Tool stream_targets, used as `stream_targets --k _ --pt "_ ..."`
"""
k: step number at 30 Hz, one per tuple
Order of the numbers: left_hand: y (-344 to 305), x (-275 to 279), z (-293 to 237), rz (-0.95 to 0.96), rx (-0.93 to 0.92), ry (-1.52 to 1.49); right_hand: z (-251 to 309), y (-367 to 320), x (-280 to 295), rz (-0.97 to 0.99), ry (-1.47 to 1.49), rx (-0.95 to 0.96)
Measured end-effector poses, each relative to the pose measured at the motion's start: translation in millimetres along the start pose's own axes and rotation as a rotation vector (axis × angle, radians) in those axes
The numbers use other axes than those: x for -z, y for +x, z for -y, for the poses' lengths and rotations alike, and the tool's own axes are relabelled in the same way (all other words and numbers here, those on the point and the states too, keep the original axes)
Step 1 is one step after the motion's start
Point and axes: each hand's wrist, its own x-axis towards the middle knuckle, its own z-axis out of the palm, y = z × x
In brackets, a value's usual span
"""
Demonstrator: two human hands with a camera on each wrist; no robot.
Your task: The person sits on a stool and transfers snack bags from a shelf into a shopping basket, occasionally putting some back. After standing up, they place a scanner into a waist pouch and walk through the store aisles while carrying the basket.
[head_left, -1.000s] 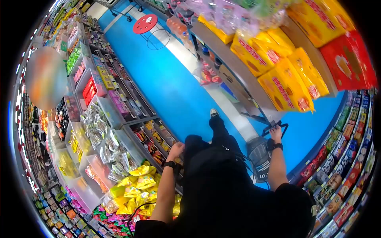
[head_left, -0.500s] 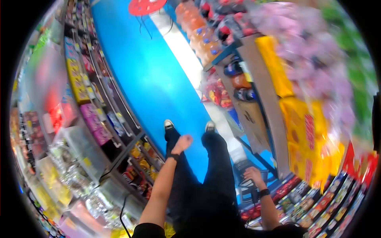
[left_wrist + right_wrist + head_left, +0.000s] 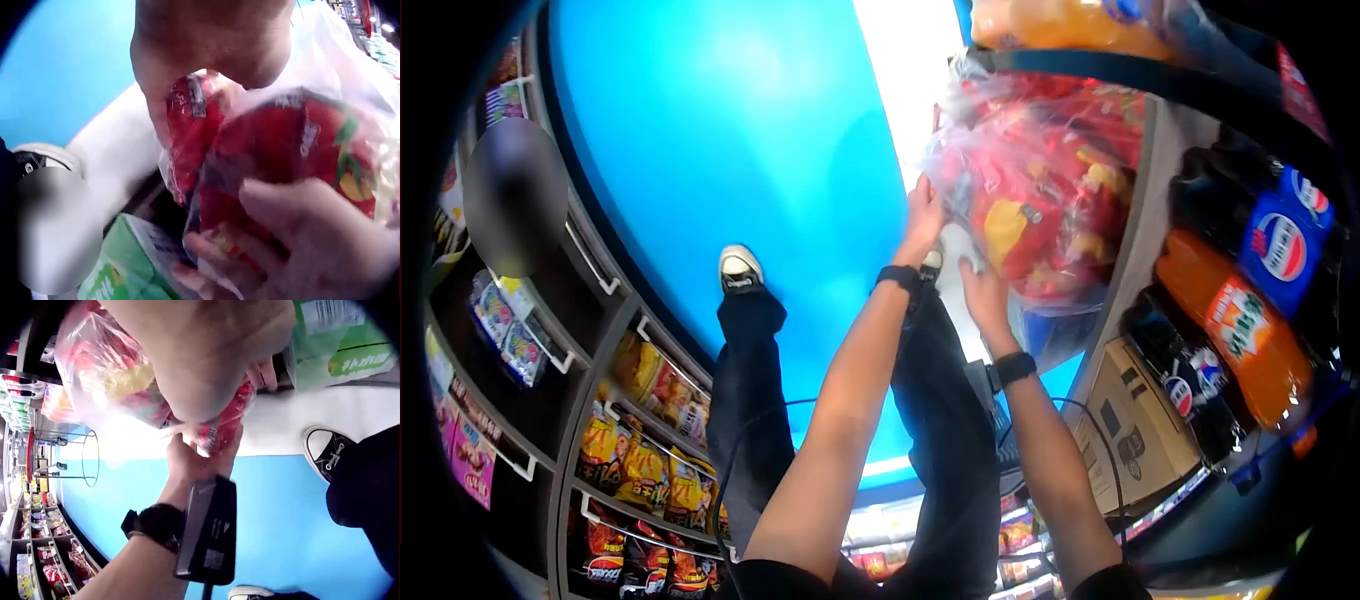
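A large clear plastic bag (image 3: 1050, 190) full of red and yellow packets sits low beside the shelf, right of the legs in the head view. My left hand (image 3: 922, 220) reaches its near edge. In the right wrist view my left hand (image 3: 197, 462) grips a corner of red packaging (image 3: 222, 428) between thumb and fingers. Lower on the near side, my right hand (image 3: 987, 300) touches the bag. The left wrist view shows my right hand (image 3: 319, 231) laid along red packets (image 3: 262, 137), its thumb extended and fingers apart, slightly blurred.
Cola and orange drink bottles (image 3: 1240, 320) lie on the right shelf, beside a cardboard box (image 3: 1135, 430). A green carton (image 3: 128, 262) stands below the bag. Snack racks (image 3: 645, 470) line the left. Blue floor (image 3: 730, 130) runs ahead; cables loop near both forearms.
My right hand has let go of the black shopping basket's handle. The body has come forward and bent low, and both hands have reached the bag of red packets.
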Motion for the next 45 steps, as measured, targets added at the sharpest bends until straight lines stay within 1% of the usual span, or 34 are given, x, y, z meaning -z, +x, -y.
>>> stream_targets --k 2,3,6,8,9,11,12,13,14,15,16,17,18,19,21,22,23,24,25,26,27,28,29,32,34,35,36,37,38,39,41,42,43,45 --pt "3 -21 32 0.154 -0.085 0.068 -2 8 3 -0.264 0.107 0.194" --pt "9 -33 56 0.074 -0.174 0.130 -2 12 7 -0.258 0.109 0.188" --pt "-10 -79 46 -0.085 -0.465 0.199 -15 36 32 -0.334 0.015 0.071" --pt "-29 -106 17 0.119 -0.285 0.253 -40 57 41 -0.663 -0.201 0.188" --pt "-35 -119 6 0.186 -0.224 0.271 -41 62 54 -0.661 -0.205 0.186" --pt "-38 -145 -5 0.139 -0.366 0.055 -24 70 81 -0.683 0.042 0.009" --pt "-24 -148 5 0.139 -0.363 0.053 -14 72 91 -0.692 0.125 -0.051" --pt "1 -147 25 0.185 -0.598 0.466 -2 72 94 -0.593 0.127 -0.188" --pt "7 -137 25 0.319 -0.661 0.447 1 68 93 -0.494 0.126 -0.331" --pt "12 -127 23 0.460 -0.715 0.419 -3 63 85 -0.493 0.116 -0.356" --pt "5 -116 15 0.547 -0.306 0.205 -8 60 72 -0.637 0.079 -0.178" --pt "-3 -105 8 0.507 0.098 -0.020 -15 57 60 -0.773 0.042 0.013" --pt "-4 -95 18 0.474 0.102 0.000 -28 50 48 -0.980 -0.156 0.201" --pt "-13 -83 12 0.425 0.120 -0.003 -23 32 50 -0.981 -0.162 0.190" --pt "-35 -59 6 0.278 0.113 0.016 -19 -27 56 -0.505 0.170 0.164" --pt "-34 -48 32 0.232 0.066 0.255 -26 -53 58 -0.509 0.165 0.153" --pt "-34 -42 60 0.186 0.017 0.491 -36 -79 60 -0.412 0.145 0.034" --pt "-48 -40 64 0.298 0.121 0.567 -47 -94 61 -0.313 0.125 -0.084" --pt "-65 -42 67 0.410 0.224 0.643 -69 -100 57 -0.315 0.118 -0.096" --pt "-74 -48 92 0.500 0.232 0.576 -101 -106 50 -0.576 0.009 -0.252" --pt "-90 -59 93 0.578 0.294 0.523 -128 -110 45 -0.721 -0.050 -0.418" --pt "-108 -70 83 0.621 0.302 0.396 -154 -114 40 -0.858 -0.083 -0.587" --pt "-119 -83 75 0.664 0.307 0.269 -180 -114 36 -0.880 -0.060 -0.769" --pt "-119 -122 120 0.559 0.252 0.283 -360 -119 -14 -0.962 0.469 -0.654" --pt "-117 -128 129 0.553 0.250 0.243 -279 -111 -8 -0.829 0.676 -0.410" --pt "-113 -121 125 0.572 0.255 0.214 -239 -104 3 -0.830 0.685 -0.405" --pt "-113 -115 112 0.613 0.292 0.244 -201 -99 18 -0.844 0.897 -0.628" --pt "-113 -111 108 0.616 0.288 0.249 -186 -99 25 -0.844 1.107 -0.855" --pt "-112 -109 104 0.600 0.215 0.330 -232 -105 12 -0.822 1.287 -0.806" --pt "-112 -107 100 0.586 0.142 0.398 -257 -127 -9 -0.574 0.567 -0.299" --pt "-120 -110 92 0.427 0.087 0.443 -260 -134 -20 -0.555 0.503 -0.218" --pt "-120 -109 92 0.481 0.015 0.401 -260 -136 -24 -0.547 0.472 -0.177" --pt "-112 -104 85 0.518 -0.077 0.371 -243 -134 -26 -0.543 0.634 -0.223" --pt "-110 -87 72 0.466 -0.190 0.600 -202 -126 -22 -0.459 1.185 -0.435"
